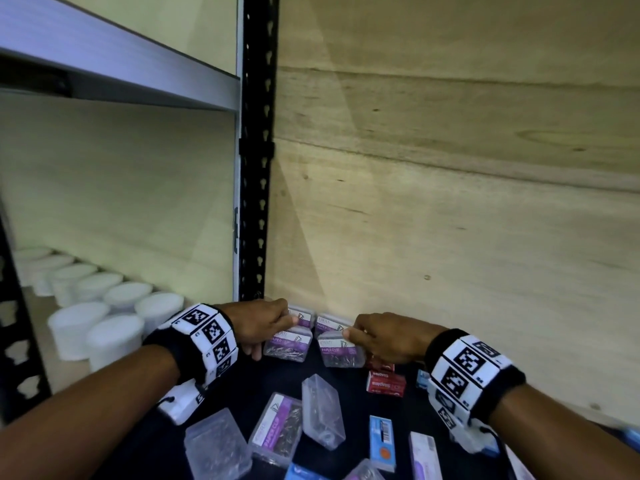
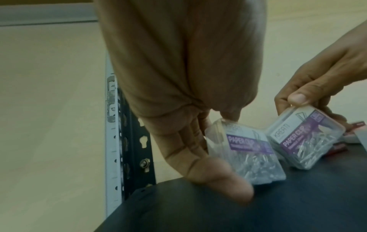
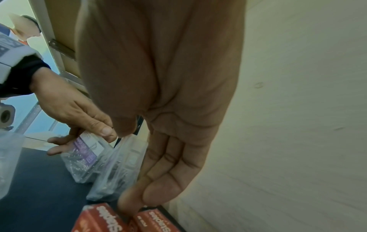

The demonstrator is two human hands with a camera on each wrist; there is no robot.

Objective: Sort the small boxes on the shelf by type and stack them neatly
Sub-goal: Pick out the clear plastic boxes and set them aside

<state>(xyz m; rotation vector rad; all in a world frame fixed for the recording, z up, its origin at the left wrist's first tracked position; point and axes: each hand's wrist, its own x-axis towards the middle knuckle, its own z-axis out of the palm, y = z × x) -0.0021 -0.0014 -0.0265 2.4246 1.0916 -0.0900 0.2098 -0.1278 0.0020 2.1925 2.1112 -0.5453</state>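
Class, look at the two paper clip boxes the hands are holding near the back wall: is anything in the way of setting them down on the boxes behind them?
Nothing visible is. The left hand and right hand each grip a paper clip box, right in front of the back boxes, whose tops show bare.

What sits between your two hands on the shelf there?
Two clear paper clip boxes, one held by the left hand, the other by the right hand, best seen in the head view.
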